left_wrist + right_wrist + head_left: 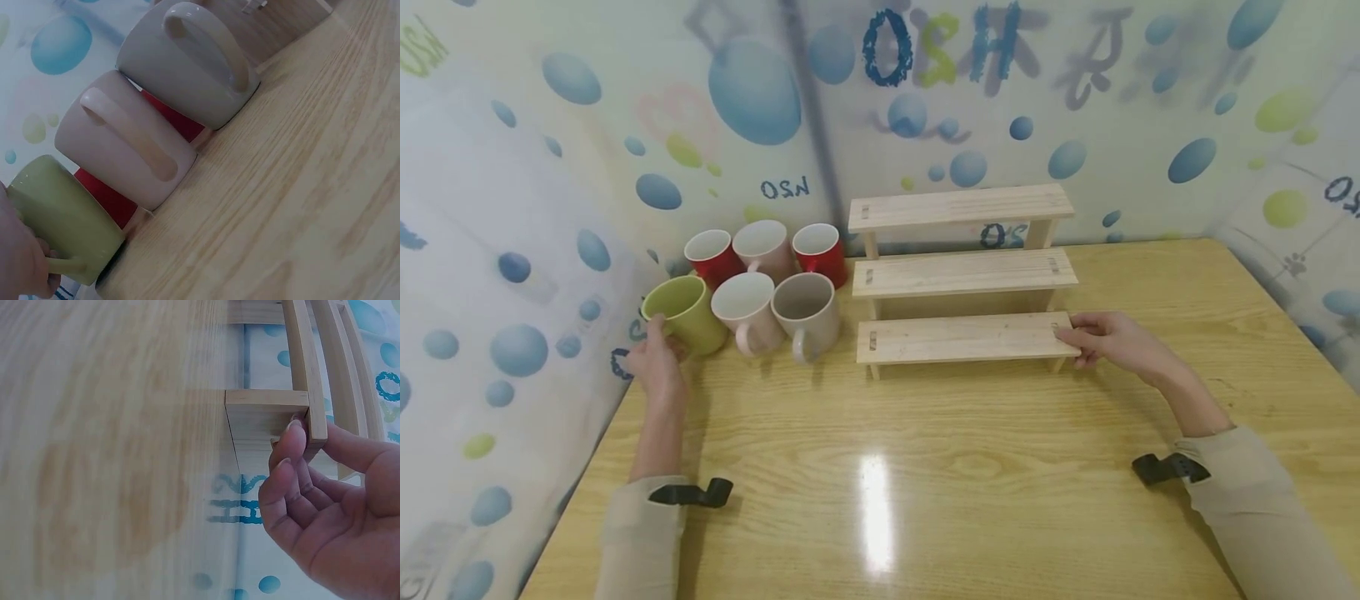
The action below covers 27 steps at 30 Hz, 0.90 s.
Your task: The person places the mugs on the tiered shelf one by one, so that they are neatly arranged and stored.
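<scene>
At the left, my left hand (658,362) grips the handle of a green mug (688,321), thumb near its rim. In the left wrist view the fingers curl at the handle of the green mug (65,219); part of the hand is cut off by the frame edge. My right hand (1112,343) pinches the right end of the lowest board of a three-tier wooden shelf (962,339). Seen from the right wrist, the thumb lies on top of the board (306,369) and fingers are beneath it.
Beside the green mug stand a pink mug (752,321) and a grey mug (812,312), handles facing front. Behind them are two red mugs (829,258) and another pink mug (767,254). A patterned curtain (745,175) borders the wooden table (970,483).
</scene>
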Each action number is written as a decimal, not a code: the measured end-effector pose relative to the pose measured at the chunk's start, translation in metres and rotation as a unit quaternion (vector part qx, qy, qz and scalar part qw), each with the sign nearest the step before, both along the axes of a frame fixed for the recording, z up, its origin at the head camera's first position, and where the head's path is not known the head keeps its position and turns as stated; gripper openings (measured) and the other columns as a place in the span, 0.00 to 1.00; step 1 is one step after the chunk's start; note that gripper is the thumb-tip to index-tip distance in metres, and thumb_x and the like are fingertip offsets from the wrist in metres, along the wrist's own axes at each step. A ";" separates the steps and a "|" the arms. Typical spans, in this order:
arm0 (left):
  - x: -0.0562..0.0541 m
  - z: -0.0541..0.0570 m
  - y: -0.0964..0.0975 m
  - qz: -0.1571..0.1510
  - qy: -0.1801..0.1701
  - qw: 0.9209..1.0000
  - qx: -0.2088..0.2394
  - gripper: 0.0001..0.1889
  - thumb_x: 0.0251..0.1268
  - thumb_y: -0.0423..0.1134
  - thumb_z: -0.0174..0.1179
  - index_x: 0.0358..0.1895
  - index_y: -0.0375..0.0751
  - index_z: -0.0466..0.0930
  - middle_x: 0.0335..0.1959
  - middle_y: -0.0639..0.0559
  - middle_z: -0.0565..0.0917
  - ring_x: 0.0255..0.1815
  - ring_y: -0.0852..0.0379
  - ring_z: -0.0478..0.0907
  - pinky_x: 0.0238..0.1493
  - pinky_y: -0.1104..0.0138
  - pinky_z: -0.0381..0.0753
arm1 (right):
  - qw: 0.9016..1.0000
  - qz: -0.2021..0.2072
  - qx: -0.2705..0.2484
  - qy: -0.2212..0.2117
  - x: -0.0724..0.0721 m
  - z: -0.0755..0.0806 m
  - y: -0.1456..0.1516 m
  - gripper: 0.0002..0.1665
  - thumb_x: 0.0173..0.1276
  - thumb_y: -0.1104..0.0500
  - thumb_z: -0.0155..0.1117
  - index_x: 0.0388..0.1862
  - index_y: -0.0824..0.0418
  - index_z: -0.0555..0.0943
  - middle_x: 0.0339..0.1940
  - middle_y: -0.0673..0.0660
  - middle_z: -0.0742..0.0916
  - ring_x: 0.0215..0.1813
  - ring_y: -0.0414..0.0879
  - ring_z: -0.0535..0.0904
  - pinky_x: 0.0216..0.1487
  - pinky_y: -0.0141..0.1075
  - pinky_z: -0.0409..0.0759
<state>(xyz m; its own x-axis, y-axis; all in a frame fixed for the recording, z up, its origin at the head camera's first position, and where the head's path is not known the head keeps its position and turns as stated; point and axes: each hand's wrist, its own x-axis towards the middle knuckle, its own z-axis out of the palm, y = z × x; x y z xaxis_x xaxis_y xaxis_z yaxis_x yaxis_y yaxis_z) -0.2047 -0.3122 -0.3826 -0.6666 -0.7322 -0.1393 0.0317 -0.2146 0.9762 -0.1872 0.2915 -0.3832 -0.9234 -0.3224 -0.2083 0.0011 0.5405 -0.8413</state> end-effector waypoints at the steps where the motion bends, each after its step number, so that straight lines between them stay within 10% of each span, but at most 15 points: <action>1: 0.000 0.000 0.000 0.007 0.008 1.000 0.002 0.24 0.67 0.44 0.61 0.11 0.46 0.67 0.11 0.59 0.69 0.18 0.61 0.67 0.27 0.72 0.72 | 1.000 -0.001 0.000 0.000 0.000 0.000 0.000 0.43 0.80 0.49 0.54 0.74 0.81 0.54 0.53 0.68 0.83 0.38 0.46 0.83 0.45 0.37 0.82; 15: -0.001 -0.002 0.001 0.080 0.092 0.992 -0.030 0.30 0.59 0.48 0.73 0.09 0.42 0.64 0.08 0.60 0.64 0.15 0.65 0.64 0.28 0.72 0.68 | 1.000 -0.003 -0.002 -0.004 0.000 -0.001 0.000 0.43 0.80 0.48 0.54 0.75 0.80 0.54 0.49 0.64 0.85 0.38 0.46 0.83 0.45 0.39 0.82; 27: 0.007 0.029 0.007 0.113 0.148 0.982 -0.037 0.28 0.58 0.48 0.74 0.13 0.39 0.66 0.12 0.57 0.64 0.19 0.64 0.62 0.30 0.72 0.64 | 1.000 0.002 -0.004 -0.005 0.000 0.000 0.000 0.41 0.80 0.49 0.53 0.74 0.79 0.56 0.46 0.62 0.84 0.37 0.46 0.82 0.44 0.36 0.81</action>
<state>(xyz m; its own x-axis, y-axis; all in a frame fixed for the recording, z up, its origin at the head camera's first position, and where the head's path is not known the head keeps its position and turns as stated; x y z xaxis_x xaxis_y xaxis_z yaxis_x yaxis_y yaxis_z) -0.1974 -0.3047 -0.3540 -0.4886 -0.8673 0.0955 0.3555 -0.0980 0.9295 -0.1877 0.2920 -0.3832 -0.9198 -0.3287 -0.2142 0.0066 0.5330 -0.8461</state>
